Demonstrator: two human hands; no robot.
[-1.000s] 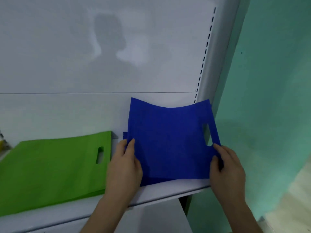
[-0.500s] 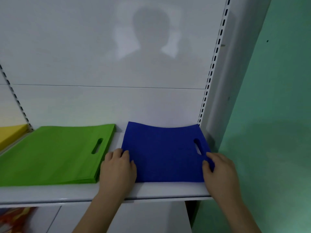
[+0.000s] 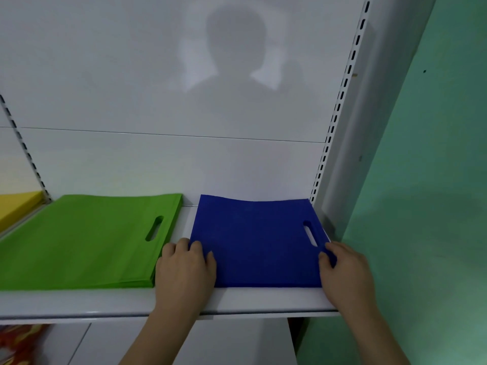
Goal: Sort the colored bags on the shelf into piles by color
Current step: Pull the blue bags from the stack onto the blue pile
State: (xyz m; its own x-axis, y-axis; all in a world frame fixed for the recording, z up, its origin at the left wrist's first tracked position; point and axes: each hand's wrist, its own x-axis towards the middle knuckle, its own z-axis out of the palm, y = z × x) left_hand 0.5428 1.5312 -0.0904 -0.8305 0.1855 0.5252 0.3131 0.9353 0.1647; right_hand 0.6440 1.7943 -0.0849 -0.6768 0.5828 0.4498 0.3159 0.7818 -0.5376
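Head view: left hand (image 3: 184, 270) rests flat on blue bag pile (image 3: 258, 241), grip slack; right hand (image 3: 345, 272) pinches its handle edge; green bag pile (image 3: 79, 241) beside, on shelf (image 3: 105, 301).

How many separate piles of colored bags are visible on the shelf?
3: a yellow pile at the far left edge, mostly cut off; a green pile left of centre; a blue pile at the right.

— What's behind the shelving?
— A white back panel (image 3: 131, 88) with a person's shadow (image 3: 237, 56) on it — slotted uprights (image 3: 340, 101) at its sides.
— And to the right?
— A green wall (image 3: 434, 180). Bottom left, something red and yellow (image 3: 18, 343) — too cropped to identify.
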